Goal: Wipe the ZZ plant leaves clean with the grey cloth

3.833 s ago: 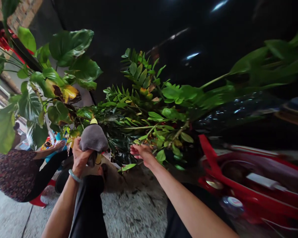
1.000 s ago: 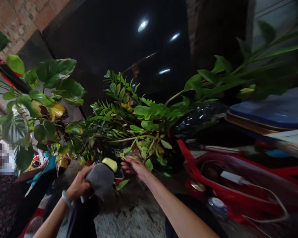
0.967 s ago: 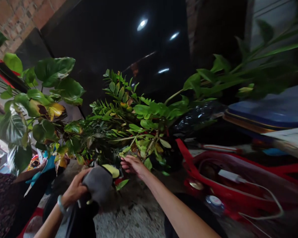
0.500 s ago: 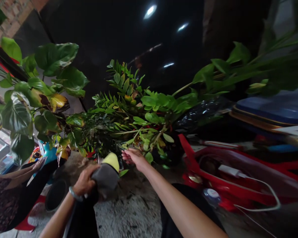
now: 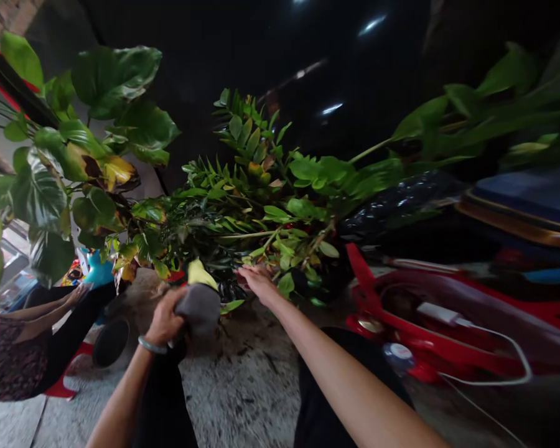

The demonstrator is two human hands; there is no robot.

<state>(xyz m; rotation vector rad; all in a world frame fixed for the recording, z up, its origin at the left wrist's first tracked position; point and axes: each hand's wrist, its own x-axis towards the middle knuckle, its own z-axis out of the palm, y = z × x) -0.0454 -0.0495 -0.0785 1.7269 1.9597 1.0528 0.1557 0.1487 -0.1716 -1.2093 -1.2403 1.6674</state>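
My left hand is closed around a grey and yellow item that looks like soft folded cloth; its exact kind does not show. It is held low in front of the plants, over the floor. Just to its right, my right hand reaches to the lower leaves of a bushy green plant. Its fingers point left and look loosely stretched, with blur at the tips. I see nothing plainly held in them. A single green leaf shows between the two hands.
A large-leaved plant with yellowing leaves rises at left. Below it, another person's hands rest near a turquoise object. A dark pot stands on the concrete floor. Right are a red plastic basket, white cable and bottle.
The view has shifted, moving the plants up and to the right in the picture. The grey and yellow item has turned slightly in my left hand. My right hand stays by the plant's lower leaves.
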